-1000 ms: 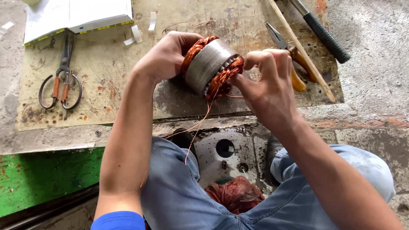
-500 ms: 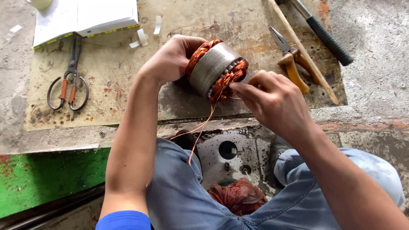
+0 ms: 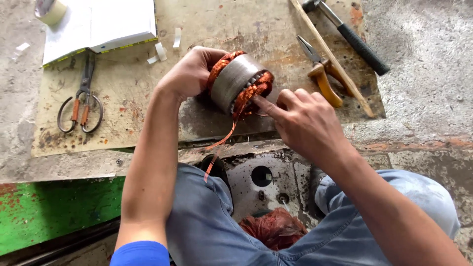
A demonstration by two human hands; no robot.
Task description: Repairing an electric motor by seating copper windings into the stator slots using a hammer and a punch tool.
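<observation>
We look down at our two bare hands over a worn, stained board that lies on a rough grey surface. Our left hand is closed around the far end of a grey metal cylinder with orange copper windings, which lies on its side near the front edge of the board. The left forearm comes up straight from our knee, and the fingers curl around the back of the cylinder, so we see mostly the knuckles and the back of the hand.

Our right hand comes in from the right. Its index finger is stretched out and its tip presses into the orange windings at the near end of the cylinder. The other fingers are bent loosely toward the palm, and they hold nothing that we can see. A thin orange strip hangs from the windings down toward our blue jeans.

On the board to the left lie scissors with orange handles, and beyond them a white open booklet with a roll of tape at its corner. To the right lie pliers with yellow handles, a long wooden stick and a hammer with a black handle.
</observation>
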